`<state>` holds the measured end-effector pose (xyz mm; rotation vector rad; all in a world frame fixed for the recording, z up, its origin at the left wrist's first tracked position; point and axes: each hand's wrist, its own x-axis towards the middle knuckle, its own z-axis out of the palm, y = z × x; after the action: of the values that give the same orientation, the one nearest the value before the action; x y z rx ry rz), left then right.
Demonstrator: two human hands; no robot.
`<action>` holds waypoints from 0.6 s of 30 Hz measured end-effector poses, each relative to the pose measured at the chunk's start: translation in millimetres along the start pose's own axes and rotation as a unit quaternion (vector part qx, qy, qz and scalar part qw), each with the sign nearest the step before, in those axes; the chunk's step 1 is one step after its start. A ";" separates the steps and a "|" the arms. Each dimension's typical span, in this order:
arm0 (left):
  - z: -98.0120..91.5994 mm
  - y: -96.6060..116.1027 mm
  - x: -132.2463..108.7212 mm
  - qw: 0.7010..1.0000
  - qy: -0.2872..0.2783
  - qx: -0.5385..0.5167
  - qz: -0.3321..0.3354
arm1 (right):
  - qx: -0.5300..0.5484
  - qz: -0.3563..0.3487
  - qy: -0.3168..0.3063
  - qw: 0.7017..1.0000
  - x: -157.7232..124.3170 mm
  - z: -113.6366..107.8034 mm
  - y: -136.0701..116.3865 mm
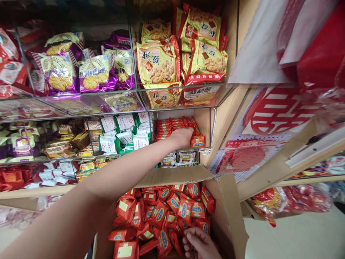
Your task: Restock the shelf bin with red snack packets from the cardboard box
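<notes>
My left hand (pixel 182 138) reaches into a shelf compartment at the centre right, over rows of small red packets (pixel 163 126). Its fingers are hidden behind the back of the hand, so what they hold, if anything, does not show. Below stands an open cardboard box (pixel 233 216) with many loose red packets (pixel 160 213) inside. At the box's lower right, my right hand (pixel 198 242) is over the packets, with its fingers curled together. Whether something is between those fingers is too small to make out.
White and green packets (pixel 125 136) fill the neighbouring compartment. Above, a glass-fronted shelf (pixel 138 90) holds yellow biscuit packs (pixel 157 64) and purple ones (pixel 58 73). Wooden shelf posts (pixel 234 104) and hanging red decorations (pixel 280 111) are on the right. The box's flap (pixel 175 175) sits under the shelf.
</notes>
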<state>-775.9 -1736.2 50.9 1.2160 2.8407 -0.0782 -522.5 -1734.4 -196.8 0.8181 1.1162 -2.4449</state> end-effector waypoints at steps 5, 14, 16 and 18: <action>0.3 6.6 1.0 1.000 -0.007 0.005 0.013 | 0.002 -0.003 -0.004 1.000 0.2 -0.7 1.0; -11.4 8.5 -5.0 0.999 -0.025 -0.025 0.011 | -0.016 -0.013 0.001 1.000 -2.8 3.0 -2.8; -8.4 10.7 -2.9 0.999 -0.027 -0.040 0.020 | -0.027 -0.009 0.001 1.000 -3.7 4.1 -4.4; -2.3 11.6 2.6 0.997 -0.044 -0.056 0.032 | -0.042 -0.010 0.004 0.999 -3.2 4.1 -4.2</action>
<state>-769.3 -1726.2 52.7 1.2479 2.6884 0.0273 -523.6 -1734.6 -190.2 0.7956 1.2253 -2.3952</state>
